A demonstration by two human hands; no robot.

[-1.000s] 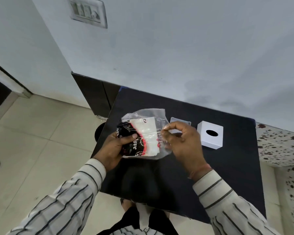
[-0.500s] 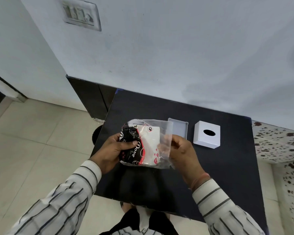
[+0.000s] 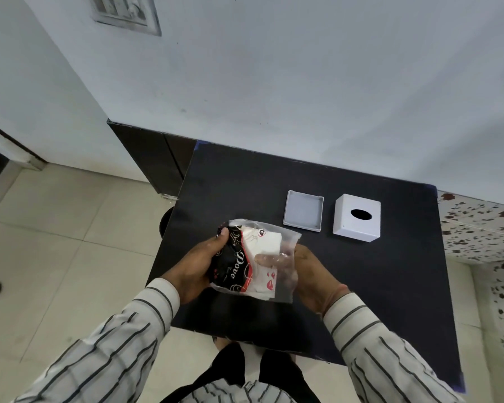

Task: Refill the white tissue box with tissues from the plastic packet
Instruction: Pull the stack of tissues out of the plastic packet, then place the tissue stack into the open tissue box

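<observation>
Clear plastic wraps the tissue packet (image 3: 255,258), which both hands hold up just above the black table (image 3: 376,280). It has a black part with swirly writing and a white part with little red lips. The left hand (image 3: 197,264) grips the black end, with the thumb on top near the far corner. The right hand (image 3: 306,274) is at the open, see-through end. Its fingers (image 3: 269,258) are inside the plastic, touching the white tissues, and you can see them through the wrap. I cannot tell if they are pinching the tissues.

Farther back on the table sits the white tissue box (image 3: 357,218), with a dark oval hole on top. Just beside it, on its left, lies a shallow white tray (image 3: 303,210), open side up. The two do not touch. Both sleeves are striped.
</observation>
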